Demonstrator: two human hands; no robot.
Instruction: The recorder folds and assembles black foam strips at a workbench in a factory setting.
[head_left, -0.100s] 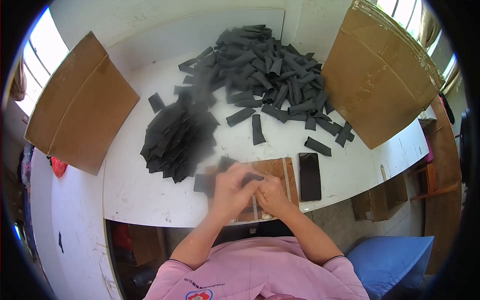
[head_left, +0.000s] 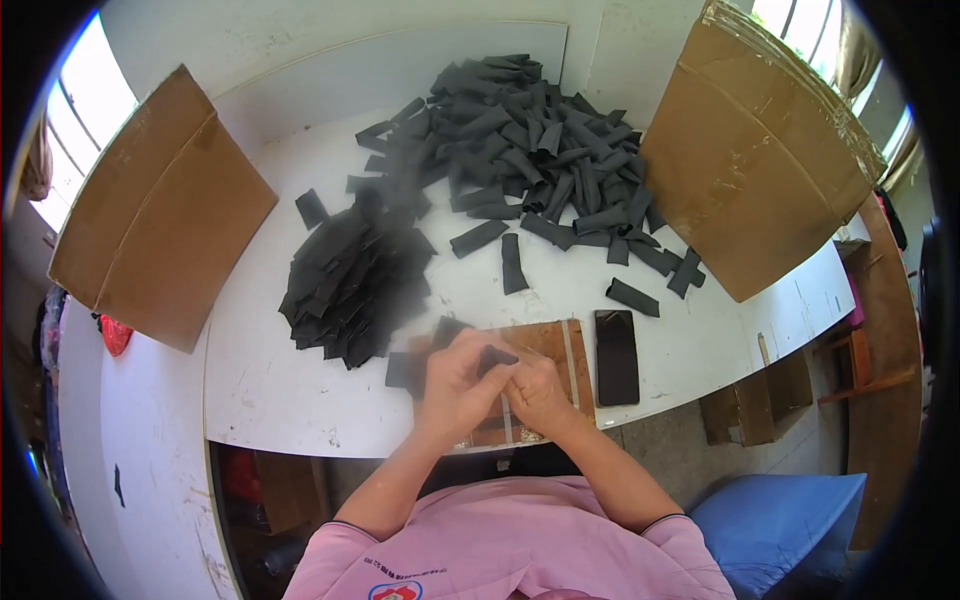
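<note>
Above the brown wooden board (head_left: 560, 345) at the table's near edge, my two hands meet. My left hand (head_left: 462, 385) is closed on a small black fabric piece (head_left: 497, 357), which shows between its thumb and fingers. Pressed against it, my right hand (head_left: 540, 392) is closed at the same piece; its fingertips are partly hidden. Beside my left hand, a flat black piece (head_left: 402, 370) lies at the board's left edge. Further left rises a heap of flat black pieces (head_left: 335, 290), blurred on its right side. Behind, black tube-like pieces (head_left: 560, 150) form a larger pile.
A black phone (head_left: 617, 358) lies right of the board. Cardboard sheets or boxes (head_left: 160, 215) stand at the left, and another cardboard box (head_left: 760, 150) at the right. Single black tubes (head_left: 632, 297) lie on the white table (head_left: 300, 410). A blue bag-like object (head_left: 785, 530) is below right.
</note>
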